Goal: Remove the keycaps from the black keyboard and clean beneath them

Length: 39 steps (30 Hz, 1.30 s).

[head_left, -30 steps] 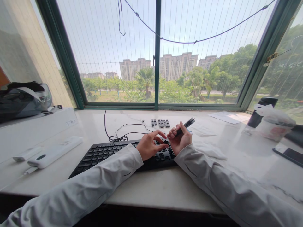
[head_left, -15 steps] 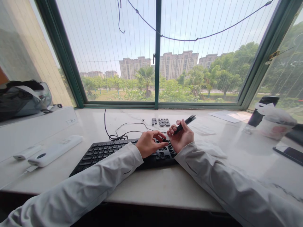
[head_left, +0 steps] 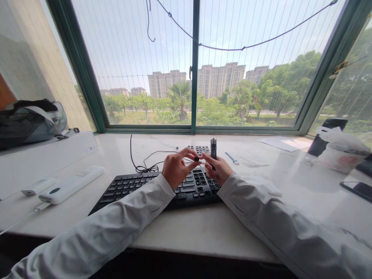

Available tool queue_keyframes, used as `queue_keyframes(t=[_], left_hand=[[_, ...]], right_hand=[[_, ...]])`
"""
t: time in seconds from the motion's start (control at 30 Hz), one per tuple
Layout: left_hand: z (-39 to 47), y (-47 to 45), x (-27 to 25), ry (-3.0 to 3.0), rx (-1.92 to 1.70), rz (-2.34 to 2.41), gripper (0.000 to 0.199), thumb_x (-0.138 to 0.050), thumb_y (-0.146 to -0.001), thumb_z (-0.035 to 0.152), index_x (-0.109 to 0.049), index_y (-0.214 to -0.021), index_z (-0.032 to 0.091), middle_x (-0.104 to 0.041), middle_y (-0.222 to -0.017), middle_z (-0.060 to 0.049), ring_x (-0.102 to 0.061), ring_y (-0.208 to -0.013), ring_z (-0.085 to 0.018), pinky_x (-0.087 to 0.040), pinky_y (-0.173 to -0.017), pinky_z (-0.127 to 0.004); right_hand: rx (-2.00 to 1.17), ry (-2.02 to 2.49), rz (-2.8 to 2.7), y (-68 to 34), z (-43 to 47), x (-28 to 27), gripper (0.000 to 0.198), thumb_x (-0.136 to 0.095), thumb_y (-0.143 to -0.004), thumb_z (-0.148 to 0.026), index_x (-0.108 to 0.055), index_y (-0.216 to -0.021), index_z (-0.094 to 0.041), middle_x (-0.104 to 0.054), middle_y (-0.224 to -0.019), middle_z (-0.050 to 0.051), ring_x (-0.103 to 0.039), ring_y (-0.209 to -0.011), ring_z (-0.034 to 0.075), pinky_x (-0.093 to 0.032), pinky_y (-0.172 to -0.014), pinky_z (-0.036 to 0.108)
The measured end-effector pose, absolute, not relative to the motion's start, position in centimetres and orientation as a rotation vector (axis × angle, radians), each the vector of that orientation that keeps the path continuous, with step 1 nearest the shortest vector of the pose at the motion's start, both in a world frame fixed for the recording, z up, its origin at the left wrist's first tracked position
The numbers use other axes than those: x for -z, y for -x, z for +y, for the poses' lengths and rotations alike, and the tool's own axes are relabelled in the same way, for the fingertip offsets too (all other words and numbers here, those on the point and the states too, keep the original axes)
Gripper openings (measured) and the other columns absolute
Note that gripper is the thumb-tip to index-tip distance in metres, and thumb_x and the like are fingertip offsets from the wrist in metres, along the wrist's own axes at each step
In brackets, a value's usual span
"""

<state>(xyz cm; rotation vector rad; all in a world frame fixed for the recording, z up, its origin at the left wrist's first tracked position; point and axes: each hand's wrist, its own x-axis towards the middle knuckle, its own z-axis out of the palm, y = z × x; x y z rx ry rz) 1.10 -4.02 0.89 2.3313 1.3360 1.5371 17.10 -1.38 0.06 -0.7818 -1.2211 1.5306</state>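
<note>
A small black keycap [head_left: 197, 159] is pinched between the thumb and finger of my left hand [head_left: 177, 166], just above the keyboard. My right hand [head_left: 218, 166] grips a slim black keycap puller [head_left: 213, 147], its forked tip pointing up. Beneath both hands lies the black keyboard [head_left: 128, 188]; several key positions on its right side are bare of caps. Behind the hands, loose keycaps [head_left: 200, 148] sit in rows on the white counter, partly hidden by my fingers and the puller.
A thin blue-and-white tool [head_left: 231, 157] lies right of my right hand. The keyboard's cable [head_left: 145, 169] coils behind it. A white power bank [head_left: 72, 185] rests at left; a phone [head_left: 359, 190] and a bagged cup [head_left: 343, 153] are at right. The window [head_left: 194, 97] closes off the back.
My left hand has lifted off the keys and now shows a keycap. My right hand has turned the puller from slanting right to upright. The blue-and-white tool has come into sight.
</note>
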Motion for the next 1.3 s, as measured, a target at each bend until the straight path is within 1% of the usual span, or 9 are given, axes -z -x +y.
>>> queue_keyframes(t=[0.1,0.27,0.47,0.53,0.67,0.9,1.07,1.2,1.3], left_hand=[[-4.0,-0.9,-1.1,-2.388,-1.59,1.413,0.03,-0.066,-0.076,0.048,-0.063,-0.092,0.022,-0.072,-0.079,0.003,-0.051,-0.043,-0.006,-0.04,-0.048,-0.018],[-3.8,-0.6,-0.9,-2.478,-1.653,1.471,0.023,-0.067,-0.076,0.047,-0.067,-0.081,0.024,-0.07,-0.073,0.006,-0.052,-0.046,-0.006,-0.042,-0.055,-0.02],[-4.1,-0.6,-1.0,-2.524,-1.648,1.388,0.024,-0.063,-0.079,0.047,-0.068,-0.08,0.023,-0.07,-0.081,0.004,-0.05,-0.048,-0.007,-0.043,-0.058,-0.021],[-4.1,-0.6,-1.1,-2.503,-1.661,1.367,0.026,-0.064,-0.078,0.048,-0.067,-0.084,0.023,-0.07,-0.084,0.004,-0.049,-0.047,-0.006,-0.043,-0.056,-0.02],[-4.1,-0.7,-1.3,-2.451,-1.649,1.314,0.036,-0.066,-0.076,0.049,-0.063,-0.101,0.023,-0.071,-0.095,0.002,-0.049,-0.045,-0.006,-0.043,-0.052,-0.02],[-4.4,-0.9,-1.5,-2.405,-1.598,1.388,0.034,-0.058,-0.083,0.048,-0.064,-0.106,0.024,-0.072,-0.09,0.001,-0.049,-0.044,-0.005,-0.044,-0.052,-0.019],[-4.4,-0.9,-1.5,-2.405,-1.599,1.362,0.03,-0.057,-0.085,0.046,-0.067,-0.103,0.024,-0.072,-0.093,0.0,-0.049,-0.044,-0.005,-0.044,-0.052,-0.019],[-4.4,-0.9,-1.4,-2.426,-1.602,1.387,0.027,-0.057,-0.085,0.044,-0.069,-0.098,0.024,-0.072,-0.093,0.001,-0.049,-0.045,-0.005,-0.043,-0.053,-0.019],[-4.2,-0.8,-1.2,-2.439,-1.584,1.36,0.026,-0.056,-0.086,0.043,-0.069,-0.099,0.025,-0.071,-0.095,0.002,-0.048,-0.047,-0.005,-0.043,-0.054,-0.02]], right_hand=[[-1.445,0.842,-1.393,-17.0,-1.3,0.5,0.045,-0.072,-0.062,-0.056,-0.059,-0.08,-0.017,-0.034,-0.044,-0.01,-0.024,-0.034,0.003,-0.017,-0.034,0.02],[-1.251,0.888,-1.54,-17.3,-0.8,1.1,0.051,-0.068,-0.064,-0.061,-0.067,-0.087,-0.015,-0.033,-0.042,-0.009,-0.027,-0.034,0.005,-0.021,-0.035,0.022],[-1.163,0.889,-1.584,-17.3,-1.2,0.8,0.056,-0.069,-0.063,-0.06,-0.07,-0.094,-0.014,-0.033,-0.04,-0.009,-0.028,-0.036,0.006,-0.021,-0.037,0.023],[-1.135,0.882,-1.582,-17.4,-1.3,0.6,0.056,-0.07,-0.062,-0.059,-0.07,-0.096,-0.014,-0.034,-0.041,-0.008,-0.029,-0.037,0.006,-0.02,-0.038,0.022],[-1.082,0.888,-1.559,-17.7,-1.2,0.3,0.054,-0.072,-0.062,-0.056,-0.07,-0.099,-0.016,-0.034,-0.042,-0.009,-0.029,-0.04,0.006,-0.021,-0.039,0.022],[-1.033,0.841,-1.516,-17.7,-1.3,0.1,0.05,-0.072,-0.063,-0.054,-0.071,-0.098,-0.017,-0.034,-0.044,-0.008,-0.029,-0.041,0.006,-0.022,-0.039,0.023],[-1.043,0.844,-1.523,-17.8,-1.4,-0.1,0.054,-0.072,-0.062,-0.054,-0.071,-0.102,-0.017,-0.031,-0.044,-0.009,-0.027,-0.041,0.005,-0.019,-0.039,0.023],[-1.093,0.822,-1.509,-17.8,-1.3,0.1,0.053,-0.07,-0.065,-0.054,-0.07,-0.102,-0.017,-0.029,-0.043,-0.01,-0.026,-0.039,0.005,-0.02,-0.038,0.022],[-1.11,0.818,-1.512,-17.8,-0.9,0.3,0.051,-0.069,-0.066,-0.055,-0.07,-0.1,-0.017,-0.03,-0.043,-0.01,-0.027,-0.038,0.005,-0.021,-0.038,0.022]])
